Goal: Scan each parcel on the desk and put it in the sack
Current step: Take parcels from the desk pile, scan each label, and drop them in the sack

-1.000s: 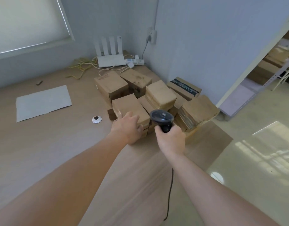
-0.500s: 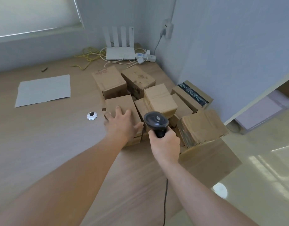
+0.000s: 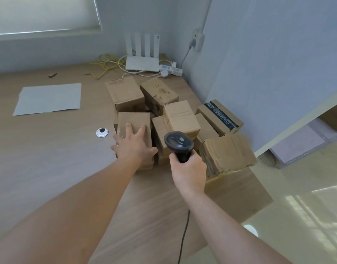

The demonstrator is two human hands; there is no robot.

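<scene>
Several brown cardboard parcels are heaped at the right end of the wooden desk [image 3: 49, 159]. My left hand [image 3: 134, 147] lies on top of the nearest-left parcel [image 3: 134, 120], fingers spread and fairly straight, thumb at its right edge. My right hand [image 3: 188, 168] grips the handle of a black barcode scanner [image 3: 178, 141], head up, just right of that parcel. Other parcels: a stacked one [image 3: 181, 117], one with black tape [image 3: 219, 117], a crumpled one [image 3: 228, 153]. No sack is in view.
A white sheet of paper [image 3: 49, 99] lies at the left. A cable grommet [image 3: 102, 132] sits left of my hand. A white router [image 3: 142, 61] and cables fill the back corner. The scanner cord [image 3: 183, 235] hangs below my wrist. The desk edge runs on the right.
My left hand slid from the parcel's near end forward onto its top, fingers spreading. The scanner hand stayed beside it, and my view shifted closer and to the right.
</scene>
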